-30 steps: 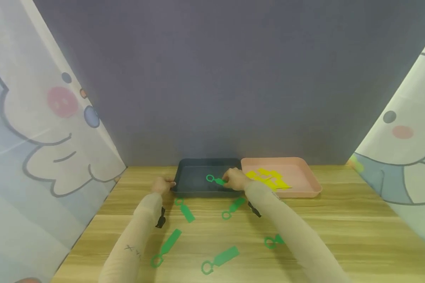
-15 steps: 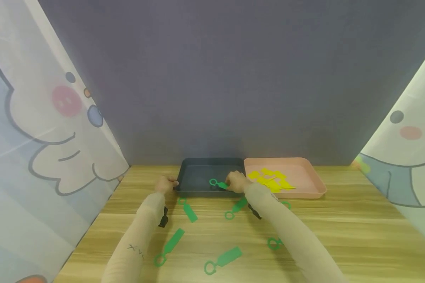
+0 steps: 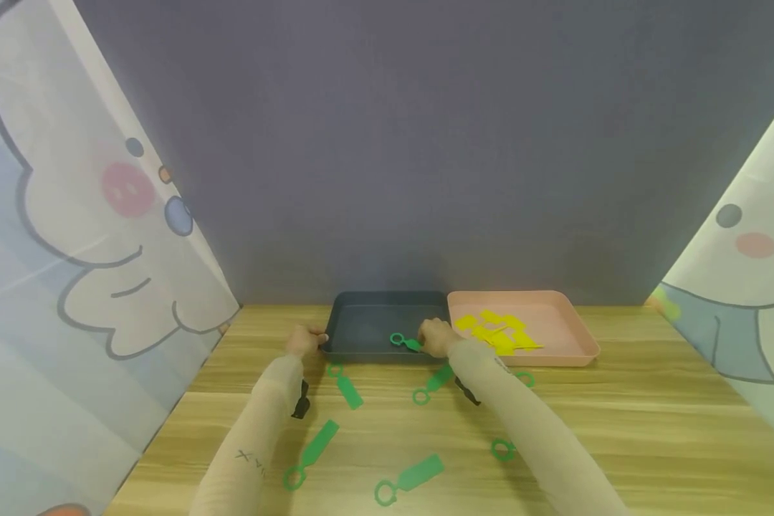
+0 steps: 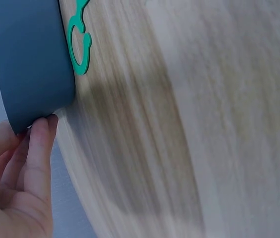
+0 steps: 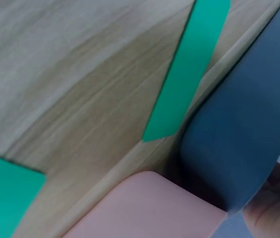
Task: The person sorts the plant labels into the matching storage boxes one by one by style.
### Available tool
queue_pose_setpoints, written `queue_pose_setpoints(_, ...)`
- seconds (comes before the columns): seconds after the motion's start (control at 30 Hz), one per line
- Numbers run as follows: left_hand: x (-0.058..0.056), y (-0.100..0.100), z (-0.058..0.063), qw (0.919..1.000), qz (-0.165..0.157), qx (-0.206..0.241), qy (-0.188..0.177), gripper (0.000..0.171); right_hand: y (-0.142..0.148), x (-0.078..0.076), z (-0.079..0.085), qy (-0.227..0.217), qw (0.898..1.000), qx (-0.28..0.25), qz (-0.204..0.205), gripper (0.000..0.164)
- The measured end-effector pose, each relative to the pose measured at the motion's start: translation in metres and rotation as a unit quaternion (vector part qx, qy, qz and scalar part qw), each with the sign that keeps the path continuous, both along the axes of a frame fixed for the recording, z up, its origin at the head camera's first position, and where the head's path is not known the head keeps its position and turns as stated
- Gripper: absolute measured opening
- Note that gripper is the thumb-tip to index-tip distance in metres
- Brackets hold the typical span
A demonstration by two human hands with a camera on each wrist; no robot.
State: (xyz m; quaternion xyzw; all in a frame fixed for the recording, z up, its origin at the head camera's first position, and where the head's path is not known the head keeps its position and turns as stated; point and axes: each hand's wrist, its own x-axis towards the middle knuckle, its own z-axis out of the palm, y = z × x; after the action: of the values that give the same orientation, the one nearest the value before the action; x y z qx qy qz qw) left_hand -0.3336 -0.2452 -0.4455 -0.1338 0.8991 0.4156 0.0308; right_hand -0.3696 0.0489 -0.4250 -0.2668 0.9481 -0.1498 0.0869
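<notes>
1. Slanting over the near right part of the dark blue-grey tray (image 3: 368, 319), the green ring-ended tag (image 3: 413, 345) points its ring leftward; its other end disappears at the right hand (image 3: 436, 337).
2. That hand is curled and seems to pinch the tag's strip end, though its fingertips are hidden. Whether the tag touches the tray floor cannot be told.
3. A low, level letting-go would probably serve best: ring and strip flat on the floor before the fingers part, since so thin a piece might flip or cling.
4. The left hand (image 3: 306, 340) grips the wall at the tray's near left corner, thumb against fingers. A light, steady hold looks enough; raising that corner could make the tag slide.
5. Just to the right stands the salmon-pink tray (image 3: 551, 326), its corner meeting the dark one's, with flat yellow pieces (image 3: 522, 339) inside. The right wrist should clear that rim so neither tray is nudged.
6. Other green tags (image 3: 422, 471) lie scattered on the tabletop (image 3: 651, 437), some partly hidden by the right forearm (image 3: 532, 426), which would do better passing above them than dragging.
</notes>
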Motion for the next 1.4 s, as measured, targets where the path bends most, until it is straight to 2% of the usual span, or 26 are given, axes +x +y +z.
queue_pose_setpoints(0.3,-0.0005,-0.0013,-0.0031,1.0000,-0.005,0.005,0.000,0.033,-0.0008,-0.0037,-0.0043,-0.001,1.000,0.001,-0.027,0.016)
queue_pose_setpoints(0.8,-0.0019,-0.0029,-0.0025,0.9996,0.012,0.026,-0.007,0.032,-0.0020,-0.0039,-0.0014,0.019,1.000,0.004,-0.022,0.010)
queue_pose_setpoints(1.03,-0.0011,-0.0026,-0.0023,0.9995,0.016,0.028,-0.007,0.032,-0.0010,-0.0038,0.0005,0.028,0.999,0.011,-0.020,0.017)
queue_pose_setpoints(1.4,0.0008,-0.0010,-0.0011,0.9997,0.017,0.015,0.002,0.033,-0.0010,-0.0018,-0.0003,0.019,1.000,0.009,-0.022,0.016)
